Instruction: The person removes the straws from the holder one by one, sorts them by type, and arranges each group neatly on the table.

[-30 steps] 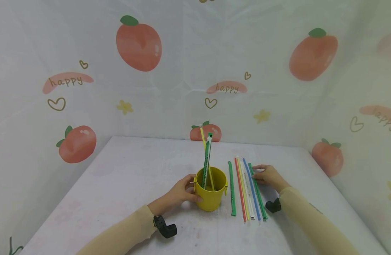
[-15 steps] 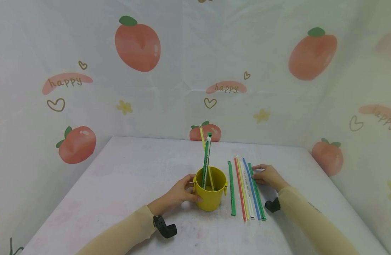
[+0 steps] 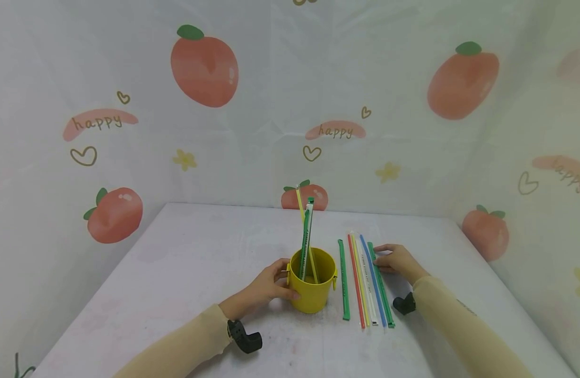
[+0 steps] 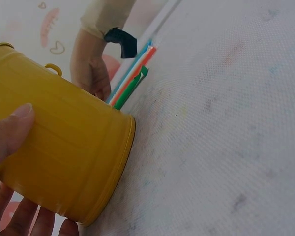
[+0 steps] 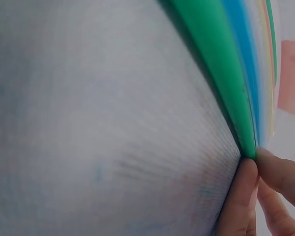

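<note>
Yellow bucket gripped by left hand; right hand pinches rightmost green straw.

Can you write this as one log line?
left hand: holds yellow bucket; right hand: pinches rightmost green straw; bucket: upright, straws inside

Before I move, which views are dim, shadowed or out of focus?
Head view: fairly even light, straws distinguishable, soft shadow beside the right sleeve; left wrist view: dim and tilted, though the yellow bucket has a clear outline; right wrist view: soft, white tabletop and green straw blurred toward the top.
</note>
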The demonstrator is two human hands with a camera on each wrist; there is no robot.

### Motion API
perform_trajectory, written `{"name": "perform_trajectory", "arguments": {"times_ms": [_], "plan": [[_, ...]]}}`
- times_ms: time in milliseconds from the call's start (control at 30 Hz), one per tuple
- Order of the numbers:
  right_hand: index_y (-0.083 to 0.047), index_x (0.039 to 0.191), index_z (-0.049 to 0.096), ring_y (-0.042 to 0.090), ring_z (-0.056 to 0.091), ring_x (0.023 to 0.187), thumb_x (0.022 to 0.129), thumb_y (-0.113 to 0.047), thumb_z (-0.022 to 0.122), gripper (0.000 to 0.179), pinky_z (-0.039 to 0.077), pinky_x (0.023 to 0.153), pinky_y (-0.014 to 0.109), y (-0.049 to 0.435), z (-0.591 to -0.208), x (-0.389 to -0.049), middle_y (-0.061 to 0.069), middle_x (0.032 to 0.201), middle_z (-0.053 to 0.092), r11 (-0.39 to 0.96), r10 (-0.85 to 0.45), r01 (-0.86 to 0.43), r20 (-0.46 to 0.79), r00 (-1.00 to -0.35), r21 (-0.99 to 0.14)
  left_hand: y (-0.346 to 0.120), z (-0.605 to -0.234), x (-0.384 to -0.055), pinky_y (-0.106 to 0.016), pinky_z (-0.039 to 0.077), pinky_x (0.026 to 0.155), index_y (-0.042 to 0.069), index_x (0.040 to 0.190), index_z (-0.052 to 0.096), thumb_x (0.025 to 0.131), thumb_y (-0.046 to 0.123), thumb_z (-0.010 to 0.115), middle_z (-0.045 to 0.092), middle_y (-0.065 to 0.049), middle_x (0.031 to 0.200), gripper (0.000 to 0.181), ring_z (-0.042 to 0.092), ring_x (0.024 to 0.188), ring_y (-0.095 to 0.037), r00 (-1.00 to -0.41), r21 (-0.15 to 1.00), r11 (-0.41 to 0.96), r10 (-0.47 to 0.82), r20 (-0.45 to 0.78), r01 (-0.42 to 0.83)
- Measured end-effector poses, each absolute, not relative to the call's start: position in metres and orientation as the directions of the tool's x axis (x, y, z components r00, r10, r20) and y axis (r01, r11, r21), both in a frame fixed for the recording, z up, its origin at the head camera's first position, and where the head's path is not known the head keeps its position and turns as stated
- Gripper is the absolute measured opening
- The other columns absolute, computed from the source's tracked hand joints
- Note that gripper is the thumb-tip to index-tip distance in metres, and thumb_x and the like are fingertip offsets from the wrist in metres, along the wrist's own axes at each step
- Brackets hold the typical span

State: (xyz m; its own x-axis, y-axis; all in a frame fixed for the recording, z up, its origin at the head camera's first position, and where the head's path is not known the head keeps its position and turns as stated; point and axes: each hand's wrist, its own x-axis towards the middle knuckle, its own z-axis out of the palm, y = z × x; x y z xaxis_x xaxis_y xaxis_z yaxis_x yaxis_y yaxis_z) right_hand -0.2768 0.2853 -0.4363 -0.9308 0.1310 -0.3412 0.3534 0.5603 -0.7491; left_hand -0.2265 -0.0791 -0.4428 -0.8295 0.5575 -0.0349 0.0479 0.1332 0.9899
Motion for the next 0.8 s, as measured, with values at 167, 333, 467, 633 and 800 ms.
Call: {"name": "perform_trajectory", "arguments": {"times_ms": [167,333,467,633,800], "plan": [[-0.002,0.129,0.050,0.014,0.060,0.082,0.084,-0.008,0.064,0.048,0.054,0.074,0.027,0.2842,-0.4349,-0.2754,0.018,0.117,0.058,0.564,0.133,0.355,-0.343,-0.930,-0.745,-0.0793,-0.4427,-0.2266,-0.047,0.031,0.106,0.011,0.131,0.042,0.072,0.008,0.077,0.047,-0.005,0.131,0.069,0.040,0.126,-0.026,-0.826,0.993,0.110,0.562,-0.037,0.030],[-0.002,0.129,0.050,0.015,0.060,0.083,0.084,-0.008,0.064,0.048,0.054,0.074,0.027,0.2833,-0.4337,-0.2735,0.018,0.117,0.057,0.560,0.138,0.363,-0.348,-0.927,-0.745,-0.0804,-0.4430,-0.2264,-0.047,0.032,0.105,0.011,0.131,0.043,0.072,0.012,0.078,0.047,-0.005,0.131,0.068,0.042,0.124,-0.025,-0.821,0.992,0.114,0.571,-0.025,0.049],[-0.001,0.129,0.049,0.016,0.061,0.085,0.084,-0.008,0.065,0.049,0.054,0.075,0.028,0.2830,-0.4331,-0.2721,0.020,0.120,0.055,0.548,0.135,0.363,-0.348,-0.928,-0.754,-0.0809,-0.4433,-0.2261,-0.047,0.032,0.105,0.012,0.130,0.043,0.072,0.013,0.079,0.047,-0.004,0.131,0.069,0.043,0.124,-0.025,-0.819,0.992,0.111,0.573,-0.020,0.053],[0.000,0.128,0.049,0.015,0.061,0.084,0.083,-0.008,0.065,0.048,0.054,0.075,0.027,0.2829,-0.4332,-0.2723,0.020,0.118,0.056,0.545,0.141,0.365,-0.346,-0.927,-0.755,-0.0806,-0.4434,-0.2262,-0.046,0.031,0.105,0.014,0.129,0.044,0.071,0.014,0.080,0.048,-0.002,0.130,0.068,0.043,0.124,-0.023,-0.824,0.992,0.114,0.567,-0.025,0.049],[-0.002,0.128,0.050,0.015,0.061,0.082,0.083,-0.008,0.066,0.048,0.054,0.073,0.027,0.2850,-0.4347,-0.2754,0.020,0.120,0.055,0.535,0.152,0.383,-0.361,-0.920,-0.753,-0.0797,-0.4432,-0.2260,-0.048,0.031,0.105,0.016,0.129,0.044,0.071,0.016,0.080,0.049,-0.002,0.130,0.068,0.042,0.125,-0.025,-0.833,0.989,0.135,0.553,-0.031,0.053]]}}
